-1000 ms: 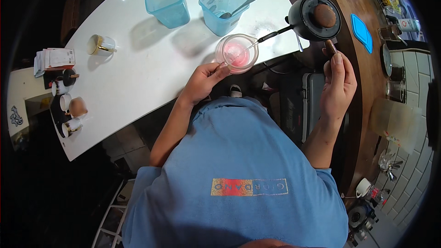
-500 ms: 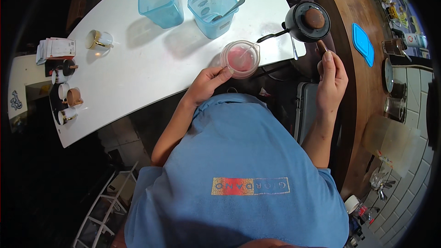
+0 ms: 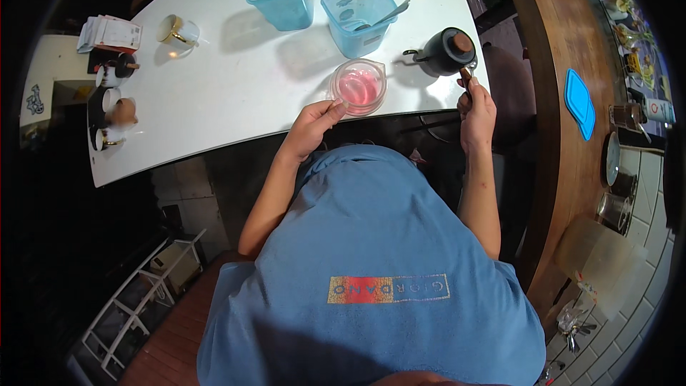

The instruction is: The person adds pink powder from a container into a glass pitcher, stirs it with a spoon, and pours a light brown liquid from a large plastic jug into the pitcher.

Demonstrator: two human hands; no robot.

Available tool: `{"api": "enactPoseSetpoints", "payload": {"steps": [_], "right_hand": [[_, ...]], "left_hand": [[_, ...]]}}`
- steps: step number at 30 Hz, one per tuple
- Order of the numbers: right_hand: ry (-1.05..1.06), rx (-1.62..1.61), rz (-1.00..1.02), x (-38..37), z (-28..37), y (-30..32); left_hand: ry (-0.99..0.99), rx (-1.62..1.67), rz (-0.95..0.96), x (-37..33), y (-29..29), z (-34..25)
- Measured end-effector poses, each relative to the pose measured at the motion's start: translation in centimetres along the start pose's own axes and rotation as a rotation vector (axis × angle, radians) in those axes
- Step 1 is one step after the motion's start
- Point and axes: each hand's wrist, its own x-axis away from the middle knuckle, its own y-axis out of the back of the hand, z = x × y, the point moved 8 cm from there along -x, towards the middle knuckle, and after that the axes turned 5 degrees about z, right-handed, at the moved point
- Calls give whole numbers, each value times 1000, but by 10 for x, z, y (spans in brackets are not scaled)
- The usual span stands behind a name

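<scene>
My left hand (image 3: 314,129) is closed on the side of a clear glass jug (image 3: 359,104) with a small spout. Pink liquid (image 3: 359,87) lies inside it. The jug is at the table's front edge. My right hand (image 3: 477,116) grips the wooden handle of a black gooseneck kettle (image 3: 441,58), whose lid has a brown knob. The kettle is over the right end of the white table (image 3: 236,104), fairly level, its thin spout pointing left. Whether its base rests on the table I cannot tell. Beyond the jug stands a blue translucent tub (image 3: 357,39) with a spoon (image 3: 393,14) leaning in it.
Another blue tub (image 3: 289,7) stands further left. A white and gold mug (image 3: 177,32), several cups and a stack of papers (image 3: 111,32) are at the table's left. A wooden counter (image 3: 547,100) runs along the right, with a blue lid (image 3: 579,104) on it.
The kettle has moved away from the jug to the right and levelled out; its stream of liquid has stopped. My right hand moved with it. The whole view has shifted slightly.
</scene>
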Motion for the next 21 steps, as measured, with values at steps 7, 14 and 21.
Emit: {"api": "enactPoseSetpoints", "payload": {"steps": [7,14,21], "right_hand": [[-27,131,-60,-11,-32,9],[-29,146,-65,-13,-36,4],[263,713,-279,-13,-20,58]], "left_hand": [[-11,40,-42,10,13,11],[-16,49,-19,7,11,9],[-3,51,28,-3,9,16]]}}
